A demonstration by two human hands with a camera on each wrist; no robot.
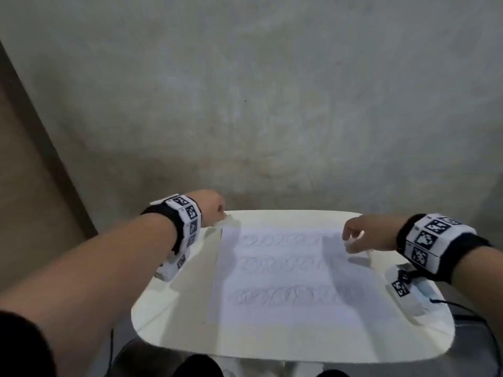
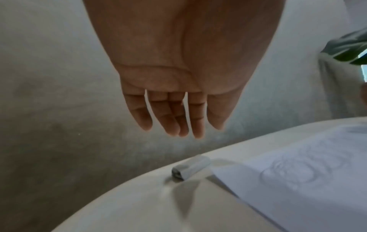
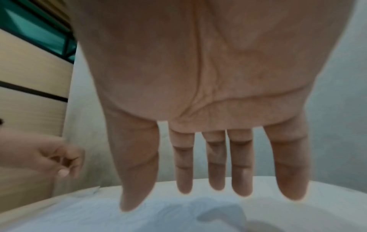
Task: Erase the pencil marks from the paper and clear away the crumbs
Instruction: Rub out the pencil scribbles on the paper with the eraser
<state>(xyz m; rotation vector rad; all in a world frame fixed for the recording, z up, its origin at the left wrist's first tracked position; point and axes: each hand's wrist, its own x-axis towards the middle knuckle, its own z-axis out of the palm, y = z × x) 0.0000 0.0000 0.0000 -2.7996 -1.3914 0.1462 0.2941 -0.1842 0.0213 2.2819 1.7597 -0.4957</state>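
A white sheet of paper (image 1: 285,273) with three rows of looping pencil marks (image 1: 283,263) lies on the white table (image 1: 174,308). A small grey-white eraser (image 2: 190,168) lies on the table just off the paper's far left corner (image 2: 220,170). My left hand (image 1: 215,209) hovers above it with straight fingers (image 2: 174,119), apart from it and holding nothing. My right hand (image 1: 353,238) hangs over the paper's far right part, fingers (image 3: 216,166) straight and pointing down, also holding nothing. I see no crumbs.
The table has rounded corners and stands against a grey concrete wall (image 1: 272,104). A black cable (image 1: 462,306) runs off the right edge. Dark shapes (image 1: 196,365) show below the near edge. Wood panels (image 3: 29,81) are at the left.
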